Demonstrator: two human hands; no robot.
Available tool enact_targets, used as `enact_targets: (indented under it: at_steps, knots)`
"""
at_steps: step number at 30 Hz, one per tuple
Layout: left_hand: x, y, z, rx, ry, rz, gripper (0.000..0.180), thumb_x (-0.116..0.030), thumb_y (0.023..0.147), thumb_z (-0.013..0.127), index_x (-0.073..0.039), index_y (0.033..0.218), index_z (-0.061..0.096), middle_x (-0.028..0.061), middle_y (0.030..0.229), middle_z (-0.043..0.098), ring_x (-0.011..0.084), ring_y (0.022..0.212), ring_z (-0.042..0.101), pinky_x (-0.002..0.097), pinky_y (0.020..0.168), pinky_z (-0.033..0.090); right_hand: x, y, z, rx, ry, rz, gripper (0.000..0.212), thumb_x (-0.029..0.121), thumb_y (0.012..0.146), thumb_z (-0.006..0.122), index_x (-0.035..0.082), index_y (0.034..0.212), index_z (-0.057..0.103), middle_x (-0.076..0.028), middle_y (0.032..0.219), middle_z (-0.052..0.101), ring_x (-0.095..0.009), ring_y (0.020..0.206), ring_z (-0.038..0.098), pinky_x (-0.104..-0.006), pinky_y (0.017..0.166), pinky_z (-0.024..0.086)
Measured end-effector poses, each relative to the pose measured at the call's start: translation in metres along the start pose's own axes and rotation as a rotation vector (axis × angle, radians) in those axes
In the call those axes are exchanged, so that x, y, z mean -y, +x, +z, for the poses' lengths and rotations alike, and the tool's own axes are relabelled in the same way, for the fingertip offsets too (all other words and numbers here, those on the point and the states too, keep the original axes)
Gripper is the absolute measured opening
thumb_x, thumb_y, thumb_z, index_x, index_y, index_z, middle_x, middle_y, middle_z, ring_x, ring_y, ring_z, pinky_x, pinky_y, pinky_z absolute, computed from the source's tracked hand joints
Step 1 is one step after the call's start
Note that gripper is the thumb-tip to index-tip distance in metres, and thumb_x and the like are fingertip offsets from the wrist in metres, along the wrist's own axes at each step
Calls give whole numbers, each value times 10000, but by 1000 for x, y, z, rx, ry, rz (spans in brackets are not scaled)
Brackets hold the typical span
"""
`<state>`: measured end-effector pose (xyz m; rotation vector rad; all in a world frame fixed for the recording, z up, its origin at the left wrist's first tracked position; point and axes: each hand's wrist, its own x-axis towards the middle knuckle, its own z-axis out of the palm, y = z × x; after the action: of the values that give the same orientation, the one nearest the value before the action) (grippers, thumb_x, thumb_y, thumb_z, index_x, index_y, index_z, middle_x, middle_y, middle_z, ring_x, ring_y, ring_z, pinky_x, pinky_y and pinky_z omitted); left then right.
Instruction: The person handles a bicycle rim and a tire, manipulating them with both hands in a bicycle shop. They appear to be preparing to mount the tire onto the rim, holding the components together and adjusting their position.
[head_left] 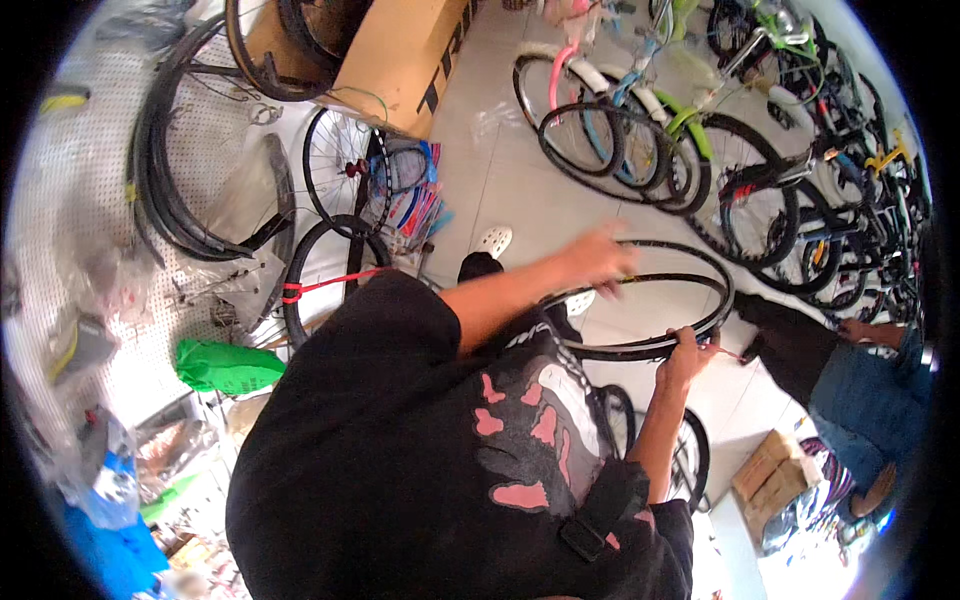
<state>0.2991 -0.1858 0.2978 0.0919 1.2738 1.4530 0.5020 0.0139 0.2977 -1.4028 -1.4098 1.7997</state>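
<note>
I've got the right hand pinching the hoop at its near-right edge, thumb and fingers closed on the band. Left hand is a smear: I can't tell if its fingers are spread or pressed together, nor whether they touch the band or hang just over it. Hoop runs left and away from my right-hand grip, its longer stretch going left-right as I see it, near side sweeping left toward the shirt, far side curving round beyond the grip. So the relation that counts: most of the ring lies left of and beyond the right hand, and the left hand sits at its far-left part, nearer to that stretch; right hand is nearer to the near-right edge. Two curved bands show; can't tell if that's one piece or two. A thin red thing sticks out just right of the grip, can't tell if I'm holding it. White shoe left of and beyond the grip; a wheel well off left, green bag farther left. Green bike beyond the grip, among others. Co-worker to the right of it, well apart from my hands.
</note>
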Motion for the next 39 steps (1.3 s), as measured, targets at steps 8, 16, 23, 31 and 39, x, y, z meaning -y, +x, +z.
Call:
enact_targets:
  at_steps: [8, 16, 23, 31, 39]
  knots:
    - [230, -97, -446, -768, 858, -758, 871, -245, 941, 651, 62, 1601, 173, 268, 1085, 726, 356, 759, 742, 470, 661, 611, -24, -93, 20, -335, 39, 111, 765, -123, 826, 574, 143, 1509, 358, -120, 1013, 604, -241, 729, 645, -368, 643, 612]
    - [169, -148, -475, -846, 522, -826, 781, -19, 971, 601, 32, 1617, 166, 187, 747, 630, 223, 517, 555, 427, 431, 370, -21, -154, 45, -456, -41, 143, 765, -83, 872, 572, 101, 1564, 303, -159, 1078, 638, -257, 764, 669, -398, 700, 629]
    - [149, -154, -494, -849, 497, -808, 892, -53, 938, 615, -77, 1665, 99, 193, 798, 653, 254, 521, 613, 415, 409, 418, -16, -169, 63, -564, -25, 97, 675, -104, 847, 555, 67, 1483, 405, -146, 1118, 618, -255, 833, 648, -393, 686, 640]
    - [188, -162, -527, -791, 512, -710, 941, -88, 923, 665, -29, 1665, 90, 218, 834, 698, 294, 569, 658, 427, 436, 472, -14, -172, 58, -541, -19, 95, 810, -95, 790, 588, 164, 1523, 361, -118, 1040, 576, -242, 772, 612, -381, 707, 613]
    - [174, -160, -522, -792, 543, -752, 946, 6, 893, 623, 36, 1656, 65, 269, 957, 730, 308, 698, 732, 438, 472, 513, -4, -173, 70, -505, -30, 80, 748, -94, 853, 566, 142, 1536, 368, -136, 1003, 624, -259, 767, 650, -415, 679, 628]
